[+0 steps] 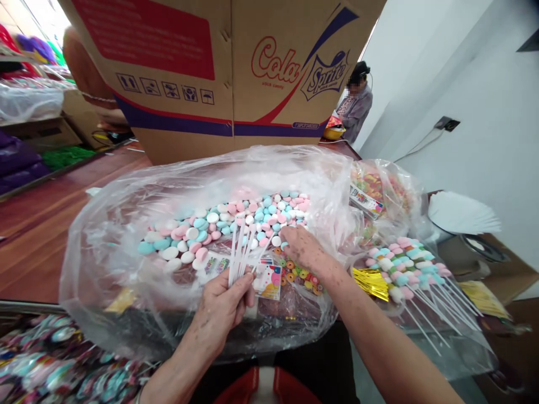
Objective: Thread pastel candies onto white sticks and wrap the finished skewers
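Observation:
My left hand is closed around a bundle of thin white lollipop sticks, which point up and fan out a little. My right hand reaches in at the near right edge of a pile of round marshmallows in pink, blue and white. Its fingers are bent together and pointing down; what they grip is hidden. The pile lies on a large clear plastic bag. Under my right wrist are small ring-shaped gummies, beside a printed card near the left hand.
A tall cardboard box stands behind the bag. To the right lie threaded marshmallow skewers, gold twist ties and a bag of colourful candy. Wrapped sweets fill the lower left. Another person is at the back right.

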Available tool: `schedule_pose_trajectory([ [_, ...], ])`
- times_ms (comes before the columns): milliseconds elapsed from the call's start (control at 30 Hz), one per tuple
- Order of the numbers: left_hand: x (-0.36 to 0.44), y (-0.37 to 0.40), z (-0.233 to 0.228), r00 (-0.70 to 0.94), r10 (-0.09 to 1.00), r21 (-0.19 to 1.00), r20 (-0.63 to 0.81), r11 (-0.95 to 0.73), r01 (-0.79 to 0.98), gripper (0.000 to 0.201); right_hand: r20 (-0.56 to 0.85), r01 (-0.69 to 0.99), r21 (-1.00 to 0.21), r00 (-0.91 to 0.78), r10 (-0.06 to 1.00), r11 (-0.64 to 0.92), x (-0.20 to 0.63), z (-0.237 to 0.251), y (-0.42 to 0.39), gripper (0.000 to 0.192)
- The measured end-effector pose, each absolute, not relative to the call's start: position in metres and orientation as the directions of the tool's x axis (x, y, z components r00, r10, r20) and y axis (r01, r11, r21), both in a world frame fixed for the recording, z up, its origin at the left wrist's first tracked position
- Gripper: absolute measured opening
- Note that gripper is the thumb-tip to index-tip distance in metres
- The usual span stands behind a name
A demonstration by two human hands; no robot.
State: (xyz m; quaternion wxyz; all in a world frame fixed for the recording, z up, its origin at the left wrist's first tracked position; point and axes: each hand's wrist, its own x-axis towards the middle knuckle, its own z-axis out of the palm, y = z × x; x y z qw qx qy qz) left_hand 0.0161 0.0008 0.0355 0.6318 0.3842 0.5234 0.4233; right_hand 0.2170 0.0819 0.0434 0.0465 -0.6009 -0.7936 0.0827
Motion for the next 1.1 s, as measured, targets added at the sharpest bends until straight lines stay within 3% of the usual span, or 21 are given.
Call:
schedule_pose_trajectory([
  [67,0.013,0.001,0.03,0.07,0.94,0.937,-0.333,0.339,-0.088,0.037,0.05,0.921,-0.289,-0.26,0.964,0.263,0.217,0.042,0.079,0.022],
  [133,0.011,0.002,0.025,0.052,0.949,0.95,-0.31,0.311,-0.02,0.036,0.121,0.827,-0.525,-0.16,0.98,0.2,0.219,0.039,0.077,0.017],
  [233,0.008,0.004,0.02,0.074,0.975,0.973,-0.211,0.201,0.115,0.034,0.108,0.429,-0.898,0.007,0.994,0.095,0.221,0.035,0.075,0.011],
  [300,0.008,0.006,0.021,0.092,0.985,0.971,-0.143,0.122,0.205,0.034,0.074,0.146,-0.987,0.035,0.997,0.068,0.221,0.034,0.072,0.021],
  [367,0.01,0.007,0.024,0.093,0.989,0.96,-0.112,0.083,0.267,0.033,0.054,-0.025,-0.998,0.032,0.998,0.055,0.219,0.035,0.068,0.026],
  [467,0.013,0.009,0.029,0.104,0.989,0.946,-0.109,0.071,0.315,0.031,0.037,-0.133,-0.99,0.031,0.999,0.04,0.216,0.036,0.063,0.031],
  [667,0.012,0.01,0.028,0.106,0.987,0.948,-0.12,0.082,0.309,0.032,-0.015,-0.218,-0.976,0.012,1.0,-0.012,0.215,0.036,0.059,0.034],
  [900,0.011,0.011,0.023,0.151,0.969,0.977,-0.195,0.177,0.123,0.034,-0.06,-0.284,-0.957,0.012,0.998,-0.054,0.214,0.031,0.058,0.036],
  [1100,0.01,0.012,0.021,0.12,0.983,0.962,-0.141,0.107,0.253,0.035,-0.04,-0.286,-0.958,0.032,0.999,-0.029,0.214,0.025,0.058,0.036],
])
